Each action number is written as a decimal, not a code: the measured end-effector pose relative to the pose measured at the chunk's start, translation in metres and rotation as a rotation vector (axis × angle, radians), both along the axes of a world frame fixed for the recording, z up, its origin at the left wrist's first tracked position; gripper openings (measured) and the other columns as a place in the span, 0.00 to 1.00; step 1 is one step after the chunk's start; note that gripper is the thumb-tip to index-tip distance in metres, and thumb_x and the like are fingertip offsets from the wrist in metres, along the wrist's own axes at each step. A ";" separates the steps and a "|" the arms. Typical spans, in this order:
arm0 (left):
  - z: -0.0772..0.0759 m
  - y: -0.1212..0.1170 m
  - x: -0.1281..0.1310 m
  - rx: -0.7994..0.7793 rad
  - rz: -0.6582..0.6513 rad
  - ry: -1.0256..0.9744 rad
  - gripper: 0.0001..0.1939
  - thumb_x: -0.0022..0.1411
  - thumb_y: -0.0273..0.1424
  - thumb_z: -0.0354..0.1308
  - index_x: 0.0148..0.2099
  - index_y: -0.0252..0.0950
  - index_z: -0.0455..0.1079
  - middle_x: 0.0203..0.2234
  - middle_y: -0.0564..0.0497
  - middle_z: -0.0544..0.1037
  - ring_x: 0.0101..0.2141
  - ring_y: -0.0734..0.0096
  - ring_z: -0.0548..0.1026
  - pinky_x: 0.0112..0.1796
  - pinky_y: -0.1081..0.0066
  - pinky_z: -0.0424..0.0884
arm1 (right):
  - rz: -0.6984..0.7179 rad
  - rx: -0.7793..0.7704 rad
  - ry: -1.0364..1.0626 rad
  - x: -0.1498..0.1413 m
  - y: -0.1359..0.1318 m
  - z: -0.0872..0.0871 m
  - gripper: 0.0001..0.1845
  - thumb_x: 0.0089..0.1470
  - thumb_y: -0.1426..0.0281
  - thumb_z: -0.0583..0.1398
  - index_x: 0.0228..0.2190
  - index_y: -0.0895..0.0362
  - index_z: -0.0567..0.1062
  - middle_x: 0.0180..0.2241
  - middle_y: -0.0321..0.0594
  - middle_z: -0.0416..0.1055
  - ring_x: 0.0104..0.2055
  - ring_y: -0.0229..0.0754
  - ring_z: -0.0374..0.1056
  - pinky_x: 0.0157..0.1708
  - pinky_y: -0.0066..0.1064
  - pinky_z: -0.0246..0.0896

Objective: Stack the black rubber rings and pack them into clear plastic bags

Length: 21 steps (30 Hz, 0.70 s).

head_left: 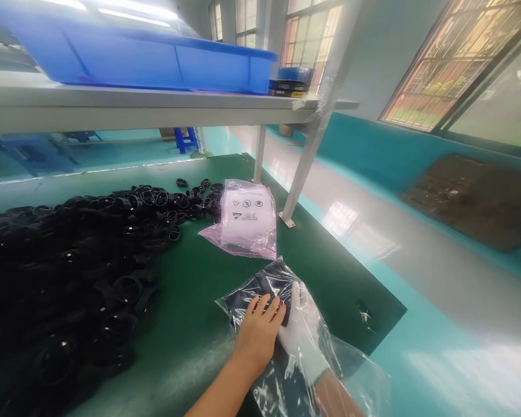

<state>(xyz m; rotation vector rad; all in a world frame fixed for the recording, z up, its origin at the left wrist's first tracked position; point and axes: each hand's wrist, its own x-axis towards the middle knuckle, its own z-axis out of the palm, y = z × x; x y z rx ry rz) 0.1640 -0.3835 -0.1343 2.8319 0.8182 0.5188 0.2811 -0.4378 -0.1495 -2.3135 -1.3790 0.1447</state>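
A clear plastic bag [345, 353] lies over the near part of the green tabletop, with black ribbed parts [243, 293] in its far end. My bare left hand [260, 330] rests on top of the bag, fingers spread over the black parts. Inside the bag is my right hand [301, 324], in a white glove, against the right side of those parts. One gloved finger points away from me; the others are partly hidden by the parts and by glare on the plastic. Just beyond the bag sits a pink plastic packet [248, 217] with printed warning symbols.
A large heap of black ring-shaped parts [82, 255] covers the left of the green tabletop [191, 295]. Above it runs a shelf [156, 110] carrying a blue bin [156, 63] and small boxes [290, 83]. A slanted shelf post [306, 162] stands behind the packet.
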 end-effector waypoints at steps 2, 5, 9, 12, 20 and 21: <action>-0.002 -0.002 0.003 0.010 0.009 0.000 0.23 0.56 0.19 0.45 0.51 0.41 0.63 0.49 0.51 0.69 0.50 0.61 0.64 0.51 0.56 0.58 | -0.006 -0.004 -0.008 0.002 -0.001 -0.005 0.39 0.49 0.64 0.54 0.58 0.62 0.45 0.60 0.52 0.41 0.60 0.57 0.38 0.55 0.51 0.37; -0.003 -0.002 0.008 0.014 0.013 -0.004 0.23 0.55 0.19 0.45 0.51 0.42 0.64 0.49 0.51 0.70 0.49 0.62 0.65 0.51 0.56 0.58 | 0.025 0.022 -0.046 0.006 -0.005 -0.010 0.38 0.49 0.63 0.52 0.58 0.61 0.44 0.61 0.50 0.39 0.61 0.57 0.36 0.55 0.51 0.35; 0.008 -0.006 -0.007 -0.021 0.042 -0.069 0.23 0.55 0.21 0.46 0.53 0.42 0.62 0.51 0.53 0.68 0.51 0.63 0.64 0.52 0.60 0.58 | 0.074 0.067 -0.077 0.009 -0.014 -0.003 0.41 0.48 0.56 0.52 0.58 0.59 0.44 0.61 0.49 0.40 0.61 0.56 0.35 0.56 0.52 0.36; 0.017 -0.019 -0.042 -0.188 0.420 -0.126 0.17 0.59 0.32 0.46 0.51 0.40 0.63 0.45 0.49 0.73 0.45 0.62 0.70 0.41 0.64 0.68 | 0.059 0.081 -0.033 0.004 -0.035 0.007 0.38 0.50 0.56 0.52 0.58 0.59 0.47 0.59 0.48 0.45 0.61 0.55 0.38 0.56 0.51 0.39; -0.011 -0.038 -0.068 -1.178 0.730 -0.120 0.20 0.55 0.48 0.44 0.27 0.38 0.65 0.20 0.53 0.75 0.20 0.70 0.73 0.21 0.73 0.63 | 0.246 -0.150 0.242 -0.044 -0.066 -0.019 0.24 0.51 0.64 0.50 0.51 0.45 0.62 0.47 0.39 0.66 0.50 0.50 0.60 0.48 0.43 0.57; -0.016 -0.037 -0.064 -1.191 0.720 -0.144 0.19 0.55 0.47 0.44 0.26 0.37 0.64 0.20 0.54 0.75 0.20 0.71 0.73 0.21 0.74 0.62 | 0.254 -0.153 0.244 -0.049 -0.059 -0.023 0.25 0.50 0.65 0.51 0.51 0.45 0.62 0.47 0.38 0.65 0.49 0.50 0.61 0.47 0.42 0.58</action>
